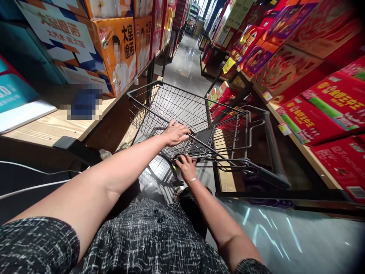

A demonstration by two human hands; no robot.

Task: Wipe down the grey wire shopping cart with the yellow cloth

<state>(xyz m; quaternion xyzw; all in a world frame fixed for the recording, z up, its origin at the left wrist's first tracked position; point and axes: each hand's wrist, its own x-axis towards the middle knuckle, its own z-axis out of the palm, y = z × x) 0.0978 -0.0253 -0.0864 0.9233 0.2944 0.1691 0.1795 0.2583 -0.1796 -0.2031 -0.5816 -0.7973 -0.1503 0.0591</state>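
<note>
A black wire shopping cart (199, 104) stands in front of me, side-on, with its push handle (274, 148) to the right. My left hand (176, 134) lies over the cart's near top rail, palm down, its fingers curled over the bar. Lower down, my right hand (186, 167) has its fingers bent around a dark part at the basket's lower edge; the fingertips are partly hidden. A thin bracelet (192, 180) circles the right wrist. Under the basket, the cart's lower frame and a wheel show only in part.
Orange drink cartons (116, 57) are stacked on the wooden shelf (37, 127) at left, near a blurred dark blue item (84, 102). Red boxes (299, 118) line the shelf at right. A grey-floored aisle (185, 57) runs ahead. White cables (34, 186) hang at lower left.
</note>
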